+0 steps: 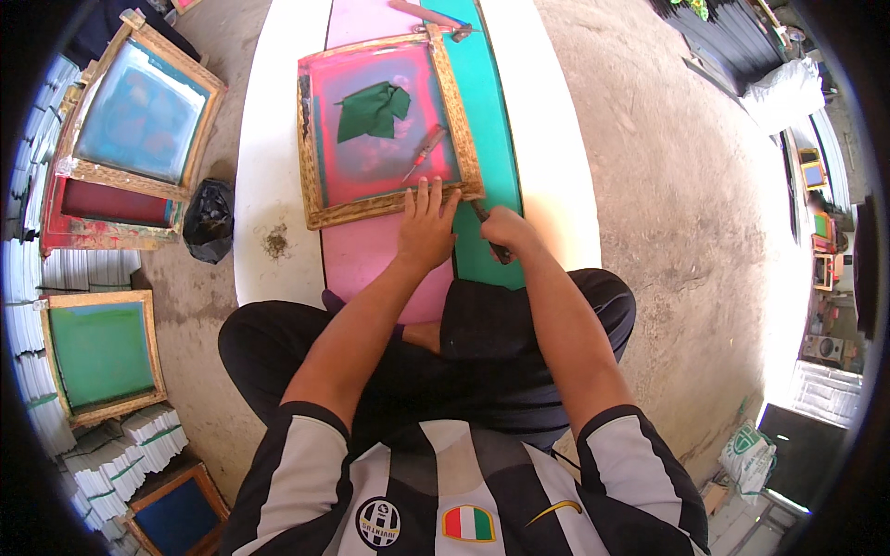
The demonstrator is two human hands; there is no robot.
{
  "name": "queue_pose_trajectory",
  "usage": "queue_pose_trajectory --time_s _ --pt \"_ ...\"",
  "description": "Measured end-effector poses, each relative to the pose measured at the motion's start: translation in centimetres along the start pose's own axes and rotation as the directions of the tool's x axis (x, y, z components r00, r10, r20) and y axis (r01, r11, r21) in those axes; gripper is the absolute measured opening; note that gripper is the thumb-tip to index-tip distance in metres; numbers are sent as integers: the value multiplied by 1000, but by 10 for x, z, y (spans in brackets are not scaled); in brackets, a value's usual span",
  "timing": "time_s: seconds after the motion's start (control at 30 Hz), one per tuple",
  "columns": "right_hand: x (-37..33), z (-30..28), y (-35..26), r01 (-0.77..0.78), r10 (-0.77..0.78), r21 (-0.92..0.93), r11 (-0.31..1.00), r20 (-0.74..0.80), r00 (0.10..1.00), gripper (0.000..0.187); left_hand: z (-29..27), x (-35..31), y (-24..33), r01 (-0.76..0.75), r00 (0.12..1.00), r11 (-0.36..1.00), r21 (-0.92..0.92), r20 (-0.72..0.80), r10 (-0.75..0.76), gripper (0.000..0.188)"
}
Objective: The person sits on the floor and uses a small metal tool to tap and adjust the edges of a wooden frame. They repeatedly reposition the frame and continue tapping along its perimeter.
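A wood-framed printing screen [311, 139] with a pink and blue mesh lies on the striped mat before me. My left hand [428, 227] rests on its near rail, fingers stretched out over the wood. At the near right corner of the frame, my right hand [510, 232] is closed around a dark pliers-like tool [479, 211]. The tool's tip is close to that corner; whether it grips anything there I cannot tell. On the mesh lie a crumpled dark green cloth [371, 111] and a red-and-grey cutter [425, 153].
Beyond the frame lies a hammer [431, 14]. To the left are a blue-meshed screen [144, 111], a green-meshed screen [102, 352], a black plastic bag [209, 222] and stacks of white paper [130, 454]. A white sack [747, 459] stands at right.
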State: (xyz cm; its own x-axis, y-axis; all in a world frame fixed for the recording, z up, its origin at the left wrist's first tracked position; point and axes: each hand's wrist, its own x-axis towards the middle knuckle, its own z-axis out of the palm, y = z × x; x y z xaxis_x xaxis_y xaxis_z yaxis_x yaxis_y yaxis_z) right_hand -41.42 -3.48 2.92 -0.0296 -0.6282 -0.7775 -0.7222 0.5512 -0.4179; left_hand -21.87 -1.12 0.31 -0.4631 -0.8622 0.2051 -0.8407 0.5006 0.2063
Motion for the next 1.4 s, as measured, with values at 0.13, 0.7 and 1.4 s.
queue_pose_trajectory --time_s 0.13,0.7,1.4 --pt "-3 -3 4 17 -17 13 1000 -3 1000 15 29 8 4 9 994 995 102 -107 2 54" --pt "-25 -51 8 51 -33 245 968 -78 996 20 40 67 3 -203 950 975 -94 -262 172 18" --pt "-7 -9 -8 162 -154 19 987 -218 964 37 18 26 -10 221 917 578 -785 -34 -398 11"
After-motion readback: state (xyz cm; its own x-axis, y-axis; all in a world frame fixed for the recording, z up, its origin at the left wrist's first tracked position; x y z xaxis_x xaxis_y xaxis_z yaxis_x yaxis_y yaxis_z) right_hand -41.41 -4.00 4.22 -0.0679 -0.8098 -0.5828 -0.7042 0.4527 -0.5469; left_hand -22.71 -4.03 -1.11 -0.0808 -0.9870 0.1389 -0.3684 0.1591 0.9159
